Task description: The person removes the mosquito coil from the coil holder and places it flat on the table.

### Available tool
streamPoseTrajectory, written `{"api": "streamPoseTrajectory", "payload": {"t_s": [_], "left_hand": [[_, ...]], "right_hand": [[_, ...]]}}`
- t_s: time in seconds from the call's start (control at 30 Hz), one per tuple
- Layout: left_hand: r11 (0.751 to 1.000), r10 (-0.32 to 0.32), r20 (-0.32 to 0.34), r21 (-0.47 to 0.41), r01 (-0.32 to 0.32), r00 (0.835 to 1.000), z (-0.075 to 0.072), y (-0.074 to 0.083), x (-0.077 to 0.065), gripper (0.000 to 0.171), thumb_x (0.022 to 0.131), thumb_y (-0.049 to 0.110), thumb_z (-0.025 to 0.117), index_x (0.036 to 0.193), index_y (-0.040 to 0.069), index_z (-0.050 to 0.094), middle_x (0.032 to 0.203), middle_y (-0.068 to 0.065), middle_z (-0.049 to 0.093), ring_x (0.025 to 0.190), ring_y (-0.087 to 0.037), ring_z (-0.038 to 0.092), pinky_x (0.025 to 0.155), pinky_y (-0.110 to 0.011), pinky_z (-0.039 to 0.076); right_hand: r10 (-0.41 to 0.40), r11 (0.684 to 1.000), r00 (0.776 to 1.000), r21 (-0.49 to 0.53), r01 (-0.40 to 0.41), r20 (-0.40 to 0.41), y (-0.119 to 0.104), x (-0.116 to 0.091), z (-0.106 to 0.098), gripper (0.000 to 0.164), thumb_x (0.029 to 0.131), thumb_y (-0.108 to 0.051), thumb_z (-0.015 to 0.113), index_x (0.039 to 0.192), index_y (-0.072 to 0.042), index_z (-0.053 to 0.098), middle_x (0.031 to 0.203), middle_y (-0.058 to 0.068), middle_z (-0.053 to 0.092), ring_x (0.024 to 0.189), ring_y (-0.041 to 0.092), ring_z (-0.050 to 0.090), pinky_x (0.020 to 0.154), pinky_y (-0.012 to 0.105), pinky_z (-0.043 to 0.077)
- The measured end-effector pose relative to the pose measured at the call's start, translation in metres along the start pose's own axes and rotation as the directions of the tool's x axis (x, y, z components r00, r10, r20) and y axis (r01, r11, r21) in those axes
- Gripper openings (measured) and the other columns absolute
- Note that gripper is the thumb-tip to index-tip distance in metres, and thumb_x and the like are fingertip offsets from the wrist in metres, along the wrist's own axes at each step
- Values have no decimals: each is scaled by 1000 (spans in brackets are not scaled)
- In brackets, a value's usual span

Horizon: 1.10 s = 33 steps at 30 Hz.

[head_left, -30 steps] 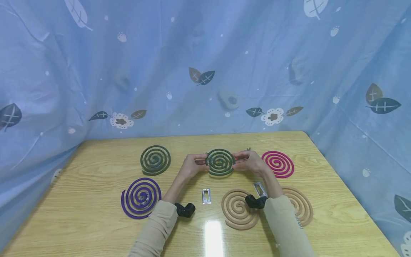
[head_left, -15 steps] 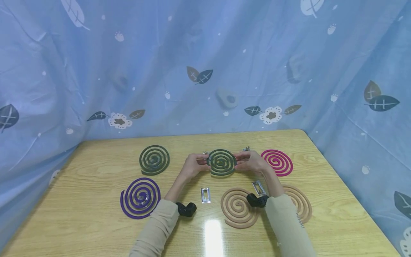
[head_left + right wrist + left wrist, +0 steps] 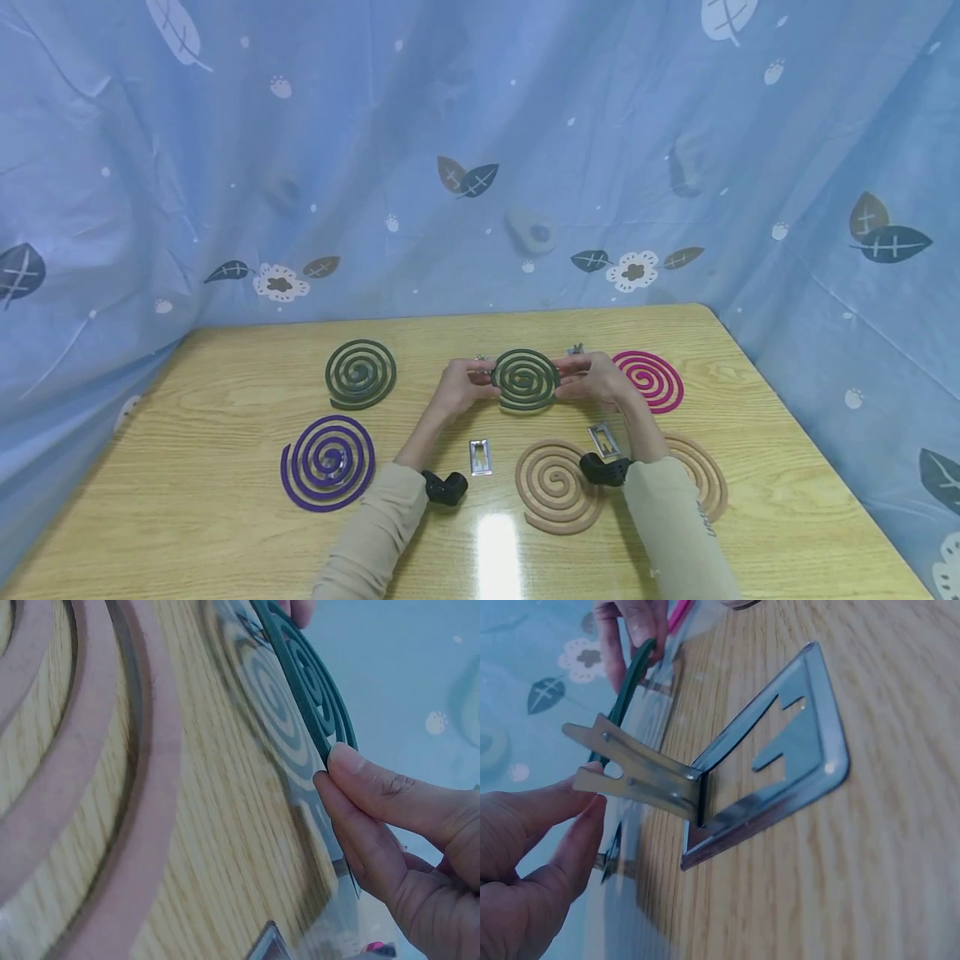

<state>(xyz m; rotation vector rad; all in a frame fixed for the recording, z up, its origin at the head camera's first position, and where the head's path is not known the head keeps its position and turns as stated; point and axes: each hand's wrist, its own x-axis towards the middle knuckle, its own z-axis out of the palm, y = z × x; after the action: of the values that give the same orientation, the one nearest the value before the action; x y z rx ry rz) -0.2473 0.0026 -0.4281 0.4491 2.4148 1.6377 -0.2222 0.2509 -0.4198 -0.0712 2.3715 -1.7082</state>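
A dark green mosquito coil [image 3: 524, 382] is held over the far middle of the table. My left hand [image 3: 459, 387] pinches its left edge between thumb and fingers, and my right hand [image 3: 602, 382] pinches the opposite edge. Seen from the right wrist, the coil [image 3: 298, 682] is tilted above the wood, and its reflection shows on the tabletop. In the left wrist view a metal coil stand [image 3: 829, 727] with its forked prong bent up fills the foreground, and my left hand [image 3: 536, 859] is beyond it.
Another green coil [image 3: 362, 373] and a purple coil [image 3: 318, 500] lie to the left. A pink coil [image 3: 643, 379] is at the far right; two tan coils [image 3: 558, 477] lie nearer. Metal stands [image 3: 481, 457] sit between them. Blue patterned cloth [image 3: 360, 167] hangs behind the table [image 3: 225, 433].
Both hands have shifted slightly to the right together, with the green mosquito coil between them. The other coils and the stands stay where they were.
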Motion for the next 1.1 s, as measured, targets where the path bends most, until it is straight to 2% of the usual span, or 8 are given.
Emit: {"api": "streamPoseTrajectory", "payload": {"t_s": [0.17,0.4,0.67,0.9,1.1], "left_hand": [[1000,-3,2,4,3,1000,3,2,0,43,75,-8,75,117,-9,63,112,-21,65,96,-29,64,78,-27,58],[1000,-6,18,23,6,1000,5,3,2,43,75,-5,77,116,-7,64,112,-20,65,97,-29,64,81,-27,57],[997,13,43,76,-16,999,7,3,3,41,73,-3,80,112,-7,66,105,-19,68,95,-28,66,80,-25,57],[993,7,51,114,-12,999,9,2,4,42,72,-2,81,111,-7,67,103,-16,69,90,-22,66,76,-22,57],[994,-16,66,105,9,998,10,1,5,43,73,-2,81,113,-6,66,103,-15,68,87,-18,65,74,-20,57]], "right_hand": [[1,1000,1000,-19,-1,-20,0,-2,-3,50,77,11,73,124,13,56,110,28,62,90,20,65,76,27,59],[10,999,999,-44,-12,-38,-1,-5,-4,44,76,10,74,116,18,57,108,29,64,89,21,68,76,27,59],[-17,989,999,-145,10,-45,1,-11,-8,42,75,7,76,113,16,60,103,25,66,86,20,67,76,26,58],[-6,986,999,-168,-1,-39,0,-14,-8,42,76,5,76,114,16,60,105,26,66,91,26,67,78,29,58],[21,984,999,-173,-29,-48,-4,-18,-6,43,77,5,76,115,15,59,106,27,64,93,29,66,78,30,58]]}}
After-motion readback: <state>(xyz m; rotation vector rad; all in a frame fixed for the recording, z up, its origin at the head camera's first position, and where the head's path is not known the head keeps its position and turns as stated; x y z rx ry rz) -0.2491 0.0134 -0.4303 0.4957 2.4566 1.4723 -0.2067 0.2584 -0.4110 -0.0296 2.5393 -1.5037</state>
